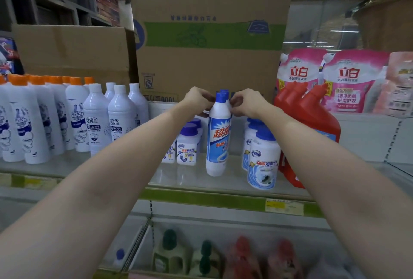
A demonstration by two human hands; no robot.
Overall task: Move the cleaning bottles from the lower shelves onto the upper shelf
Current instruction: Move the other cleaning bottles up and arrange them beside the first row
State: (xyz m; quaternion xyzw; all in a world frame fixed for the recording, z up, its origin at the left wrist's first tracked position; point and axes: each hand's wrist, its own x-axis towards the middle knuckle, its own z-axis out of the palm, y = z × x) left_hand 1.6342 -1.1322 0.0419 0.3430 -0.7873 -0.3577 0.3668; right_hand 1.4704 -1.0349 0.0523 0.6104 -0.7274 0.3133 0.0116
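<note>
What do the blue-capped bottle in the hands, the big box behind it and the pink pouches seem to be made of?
Blue-capped bottle: probably glossy white plastic, since light glints on its shoulder; the printed label looks like film.
Big box: matte brown cardboard, with a visible fold line and printed green band.
Pink pouches: likely soft shiny plastic film, slightly wrinkled.

Upper shelf [201,180]: tall bottle [218,138] upright at centre front, second bottle [224,92] directly behind. Left hand [196,100] and right hand [248,102] flank its neck. Small jars [187,144] left of it, wider jars [263,158] right, jugs [312,117] beyond those. Bottle rows [55,117] far left. Cardboard box [210,32] behind; pouches [335,79] right rear. Lower shelf [223,254] beneath.
</note>
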